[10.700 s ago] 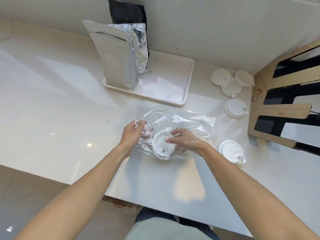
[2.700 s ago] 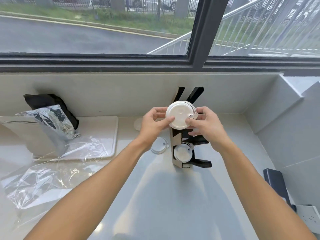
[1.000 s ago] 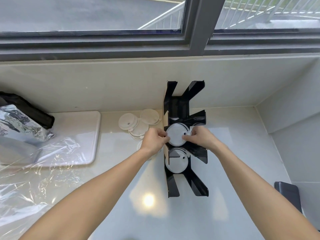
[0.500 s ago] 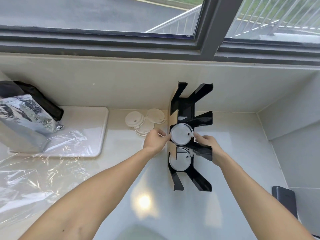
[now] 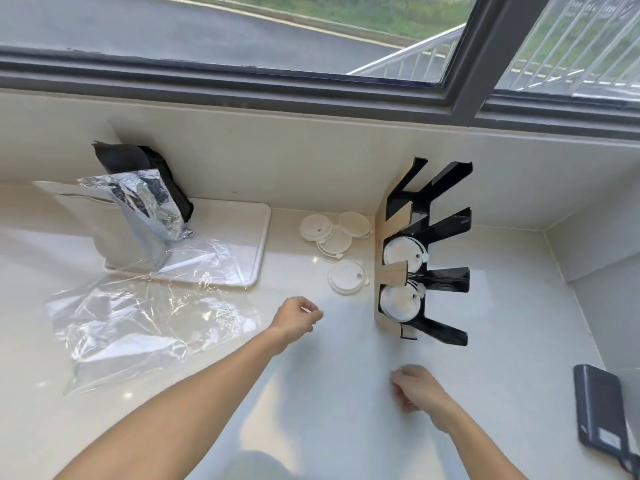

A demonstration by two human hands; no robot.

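Observation:
A black and cardboard slotted rack (image 5: 440, 233) stands on the white counter (image 5: 346, 375) by the back wall. Two white cup lids sit in its slots, an upper lid (image 5: 401, 251) and a lower lid (image 5: 400, 303). A loose lid (image 5: 347, 277) lies flat just left of the rack, and three more lids (image 5: 334, 233) lie behind it. My left hand (image 5: 298, 318) hovers below the loose lid, fingers loosely curled, holding nothing. My right hand (image 5: 415, 388) is low over the counter in front of the rack, loosely curled and holding nothing.
A crumpled clear plastic bag (image 5: 138, 323) lies on the left. Behind it a white tray (image 5: 239, 237) carries a silver pouch (image 5: 114, 230) and a foil bag (image 5: 149, 199). A dark phone-like device (image 5: 601, 414) lies at the right edge. A window runs along the back.
Both hands have let go of the upper lid, which now sits in the rack, and pulled back toward me. The camera view has shifted left.

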